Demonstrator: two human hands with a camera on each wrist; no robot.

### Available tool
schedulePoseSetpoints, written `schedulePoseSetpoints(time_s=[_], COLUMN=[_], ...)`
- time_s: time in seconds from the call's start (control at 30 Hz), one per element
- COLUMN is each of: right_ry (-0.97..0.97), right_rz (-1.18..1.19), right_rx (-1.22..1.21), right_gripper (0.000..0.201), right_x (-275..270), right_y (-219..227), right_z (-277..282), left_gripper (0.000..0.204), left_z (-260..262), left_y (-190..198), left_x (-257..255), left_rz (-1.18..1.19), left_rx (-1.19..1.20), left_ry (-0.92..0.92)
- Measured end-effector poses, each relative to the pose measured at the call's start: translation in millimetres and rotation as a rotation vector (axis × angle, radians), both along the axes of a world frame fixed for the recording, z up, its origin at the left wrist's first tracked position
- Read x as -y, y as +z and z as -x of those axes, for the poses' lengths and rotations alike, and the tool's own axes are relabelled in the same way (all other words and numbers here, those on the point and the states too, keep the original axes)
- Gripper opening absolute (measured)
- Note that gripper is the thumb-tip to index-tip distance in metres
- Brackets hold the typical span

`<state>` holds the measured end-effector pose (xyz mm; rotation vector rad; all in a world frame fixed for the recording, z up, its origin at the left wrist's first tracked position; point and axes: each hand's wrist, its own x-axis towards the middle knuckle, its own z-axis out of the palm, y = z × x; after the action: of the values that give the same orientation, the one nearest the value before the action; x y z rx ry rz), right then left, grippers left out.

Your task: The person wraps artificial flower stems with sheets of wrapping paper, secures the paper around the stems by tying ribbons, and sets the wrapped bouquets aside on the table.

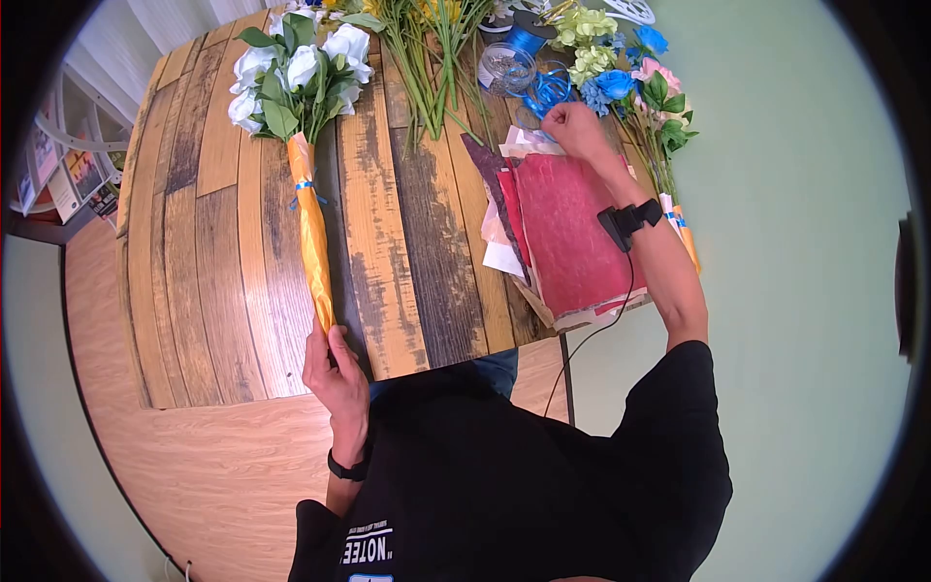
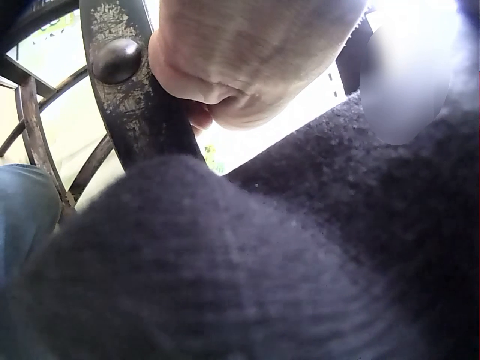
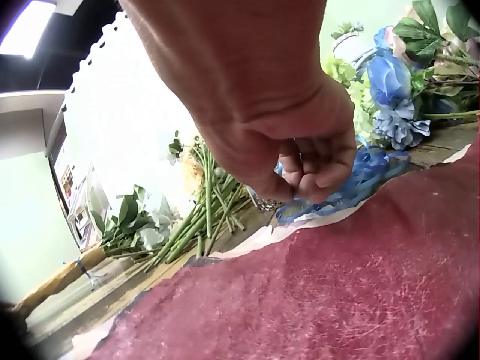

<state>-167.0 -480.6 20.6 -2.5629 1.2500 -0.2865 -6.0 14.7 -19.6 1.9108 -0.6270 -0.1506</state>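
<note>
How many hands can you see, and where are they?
2. The left hand grips the bottom of the yellow-wrapped bouquet. The right hand is near the blue ribbon, by the red paper's far edge.

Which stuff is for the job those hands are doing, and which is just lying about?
Probably for the job:
- white flowers in orange paper, gripped by the left hand
- blue ribbon, by the right hand

Seem to be just lying about:
- red paper, maybe for wrapping
- pink flowers
- green stems
- magazines on the rack
</note>
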Motion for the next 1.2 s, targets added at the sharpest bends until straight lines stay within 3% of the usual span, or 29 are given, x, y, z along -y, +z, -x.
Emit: schedulePoseSetpoints(time_s=[0.03, 0.13, 0.27, 0.43, 0.63, 0.73, 0.97, 1.03, 1.1, 1.17, 1.2], right_ry=[0.001, -0.103, -0.132, -0.076, -0.074, 0.028, 0.016, -0.003, 0.123, 0.168, 0.239], right_rz=[0.0, -0.353, -0.421, -0.34, -0.198, -0.165, 0.105, 0.202, 0.294, 0.366, 0.259], right_rx=[0.001, 0.297, 0.414, 0.574, 0.597, 0.836, 1.151, 1.158, 1.352, 1.341, 1.269], right_gripper=[0.019, 0.02, 0.019, 0.019, 0.021, 0.017, 0.017, 0.019, 0.02, 0.023, 0.041], right_x=[-1.0, -2.0, -4.2, 5.0, 0.4, -7.8, -30.8, -35.9, -45.0, -55.3, -60.5], right_y=[6.5, 43.7, 105.5, 153.2, 189.6, 207.4, 255.7, 272.8, 287.9, 296.8, 299.6], right_z=[-0.9, -2.1, -3.9, 4.8, 16.9, 22.4, 17.2, 17.3, 13.3, 14.0, 20.2], left_gripper=[0.033, 0.033, 0.035, 0.034, 0.032, 0.031, 0.031, 0.031, 0.032, 0.033, 0.033], left_z=[-0.4, -0.7, -1.1, -1.8, -2.0, -2.3, -2.8, -3.2, -3.8, -4.0, -3.6], left_y=[0.0, -0.5, -2.6, -4.4, -0.2, -2.3, -2.8, -3.9, -7.8, -7.9, -6.6], left_x=[-0.2, -0.1, -1.4, -1.6, -1.2, -1.9, -2.2, -2.8, -3.5, -4.4, -4.2], left_rz=[-0.003, 0.0, -0.006, 0.011, 0.016, 0.024, 0.052, 0.042, 0.059, 0.074, 0.077], left_rx=[0.001, 0.01, 0.008, 0.021, 0.008, 0.0, 0.024, 0.019, 0.02, 0.021, -0.001], left_ry=[-0.002, 0.0, -0.012, -0.015, -0.022, -0.021, -0.022, -0.024, -0.03, -0.034, -0.03])
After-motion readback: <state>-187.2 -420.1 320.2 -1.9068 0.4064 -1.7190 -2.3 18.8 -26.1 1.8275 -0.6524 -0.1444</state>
